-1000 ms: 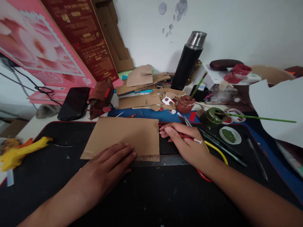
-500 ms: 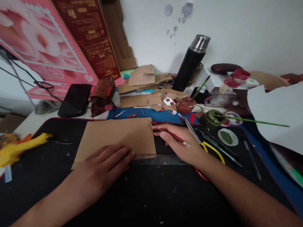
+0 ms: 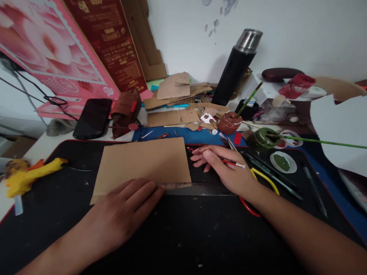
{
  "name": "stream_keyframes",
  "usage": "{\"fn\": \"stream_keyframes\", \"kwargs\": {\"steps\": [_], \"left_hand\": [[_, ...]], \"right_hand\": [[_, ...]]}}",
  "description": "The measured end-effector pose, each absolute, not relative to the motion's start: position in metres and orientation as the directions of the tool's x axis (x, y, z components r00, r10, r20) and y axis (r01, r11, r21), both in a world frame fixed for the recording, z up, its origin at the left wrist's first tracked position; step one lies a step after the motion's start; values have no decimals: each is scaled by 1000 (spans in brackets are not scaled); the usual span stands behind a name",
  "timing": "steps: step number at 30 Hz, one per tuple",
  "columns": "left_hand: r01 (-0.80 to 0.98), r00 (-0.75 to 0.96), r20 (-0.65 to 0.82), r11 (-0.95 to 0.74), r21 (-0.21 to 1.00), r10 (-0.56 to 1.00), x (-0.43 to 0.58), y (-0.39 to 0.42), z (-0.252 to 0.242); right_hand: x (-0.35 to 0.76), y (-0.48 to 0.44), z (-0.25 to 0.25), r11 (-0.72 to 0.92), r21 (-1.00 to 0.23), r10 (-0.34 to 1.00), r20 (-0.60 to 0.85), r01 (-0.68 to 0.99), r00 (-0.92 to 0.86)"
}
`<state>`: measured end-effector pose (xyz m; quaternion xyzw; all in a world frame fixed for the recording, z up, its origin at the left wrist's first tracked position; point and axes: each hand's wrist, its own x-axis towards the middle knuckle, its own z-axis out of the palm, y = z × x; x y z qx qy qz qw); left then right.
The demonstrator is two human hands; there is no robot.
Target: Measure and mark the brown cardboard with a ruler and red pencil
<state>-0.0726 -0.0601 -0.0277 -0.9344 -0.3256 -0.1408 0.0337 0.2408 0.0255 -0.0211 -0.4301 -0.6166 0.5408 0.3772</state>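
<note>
A rectangular piece of brown cardboard point(image 3: 143, 160) lies on the black mat point(image 3: 183, 233). My left hand point(image 3: 123, 210) rests flat over its lower edge, pressing on a clear ruler point(image 3: 206, 189) that runs along that edge; the fingers lie side by side. To the right of the cardboard, my right hand point(image 3: 226, 168) holds a red and black pencil point(image 3: 232, 162), its tip pointing left near the cardboard's right edge. Scissors with yellow and red handles point(image 3: 268, 179) lie partly hidden under my right hand and wrist.
Open jars of brown paint point(image 3: 230, 123) and green paint point(image 3: 262, 139) hold brushes behind my right hand. A black thermos point(image 3: 236, 68) stands at the back. A phone point(image 3: 93, 118) and yellow glue gun point(image 3: 34, 175) are on the left; cardboard scraps point(image 3: 172, 116) lie behind.
My right hand has moved right with the pencil, away from the cardboard's edge. My left hand has stayed on the cardboard. The view has shifted slightly.
</note>
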Motion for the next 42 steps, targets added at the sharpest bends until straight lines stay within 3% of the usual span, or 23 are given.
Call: {"fn": "stream_keyframes", "kwargs": {"steps": [27, 35, 42], "left_hand": [[599, 730, 265, -777, 196, 630, -67, -58, -30], [577, 747, 257, -790, 210, 614, -64, -64, -35], [598, 721, 259, -766, 237, 643, -62, -65, -39]], "right_hand": [[247, 19, -12, 150, -982, 936, 103, 115, -336], [238, 6, -7, -37, -998, 920, -52, 47, -388], [238, 12, -10, -97, -995, 940, -86, -19, -330]]}}
